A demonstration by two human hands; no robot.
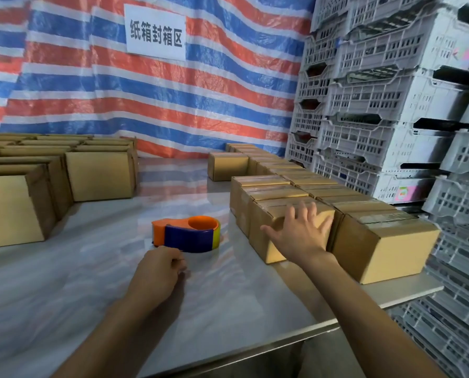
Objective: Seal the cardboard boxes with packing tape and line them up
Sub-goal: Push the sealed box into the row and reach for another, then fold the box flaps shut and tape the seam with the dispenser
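The table [64,282] is shining like smooth metal. The boxes [386,252] are looking like dull brown cardboard, with tape [377,218] shining on top. The dispenser [187,236] is gleaming like smooth plastic. The tarp [173,105] is showing woven, slightly glossy plastic. The crates [377,99] are looking like matt plastic, the sign [155,31] like paper.

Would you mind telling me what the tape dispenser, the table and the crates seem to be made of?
Tape dispenser: glossy moulded plastic, by its bright orange and blue sheen. Table: probably polished metal, as it mirrors the striped tarp. Crates: matte pale plastic, given their moulded lattice walls.
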